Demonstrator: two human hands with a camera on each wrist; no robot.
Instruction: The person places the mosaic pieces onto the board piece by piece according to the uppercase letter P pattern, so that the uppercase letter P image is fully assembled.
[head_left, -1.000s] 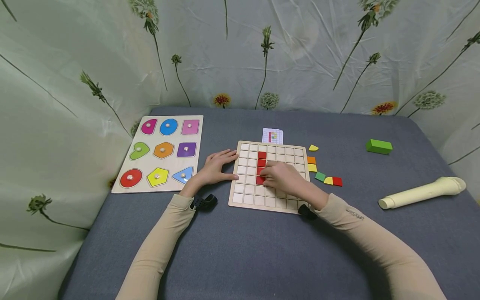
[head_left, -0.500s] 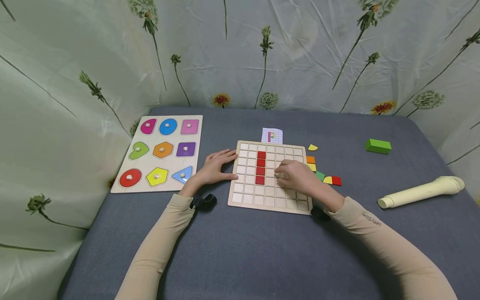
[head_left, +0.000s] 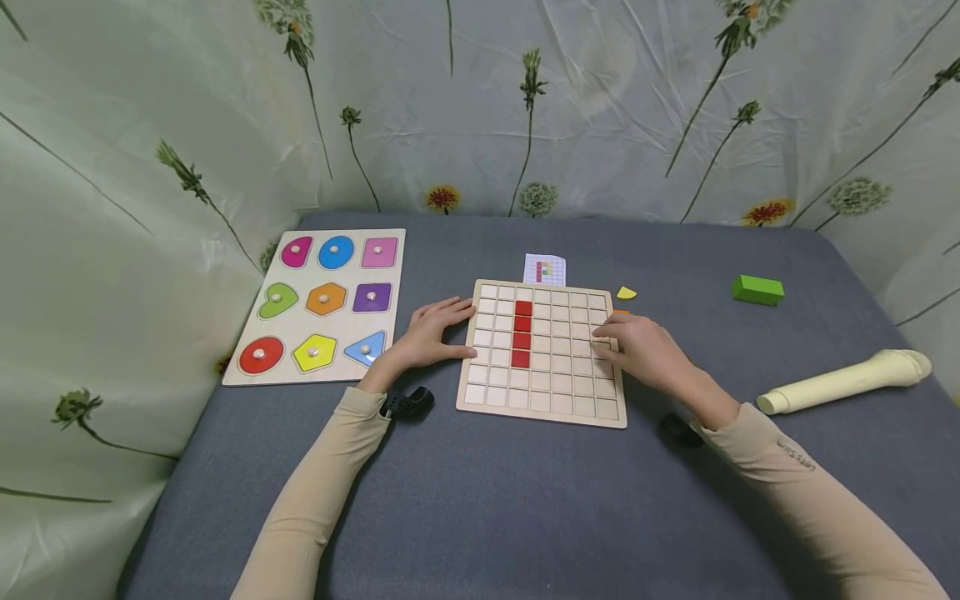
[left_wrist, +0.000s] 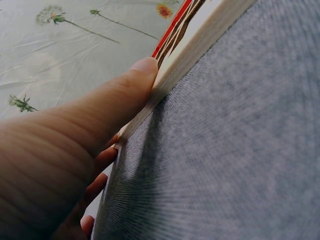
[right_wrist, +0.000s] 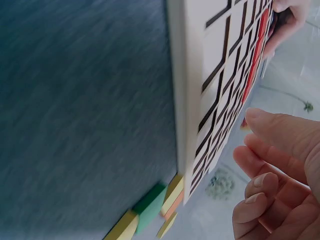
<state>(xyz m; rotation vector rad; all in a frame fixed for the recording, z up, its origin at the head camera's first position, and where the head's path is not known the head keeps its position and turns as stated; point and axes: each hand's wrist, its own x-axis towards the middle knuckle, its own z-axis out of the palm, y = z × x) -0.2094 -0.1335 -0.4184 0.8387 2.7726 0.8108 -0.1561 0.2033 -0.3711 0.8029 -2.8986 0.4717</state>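
Note:
A wooden grid board (head_left: 540, 403) lies flat on the cloth, with a column of several red square tiles (head_left: 522, 341) in its cells. My left hand (head_left: 429, 337) rests against the board's left edge, thumb and fingers spread along it. Over the board's right edge hovers my right hand (head_left: 645, 350); its fingers are loosely bent, and the right wrist view finds nothing between thumb and fingertips. Beneath it that view has a green tile (right_wrist: 150, 202), a yellow tile (right_wrist: 123, 226) and an orange tile (right_wrist: 172, 205) beside the board. A small yellow piece (head_left: 627, 293) lies farther back.
Behind the grid board lies a printed pattern card (head_left: 545, 270). To the left is a knobbed shape puzzle (head_left: 351, 325). A green block (head_left: 757, 290) and a cream rod with a wider end (head_left: 843, 385) lie at right. A flowered curtain (head_left: 600, 125) hangs behind.
My right hand has moved right, from the red column to the board's right edge, uncovering the red tiles and now hiding most loose tiles. My left hand has stayed in place.

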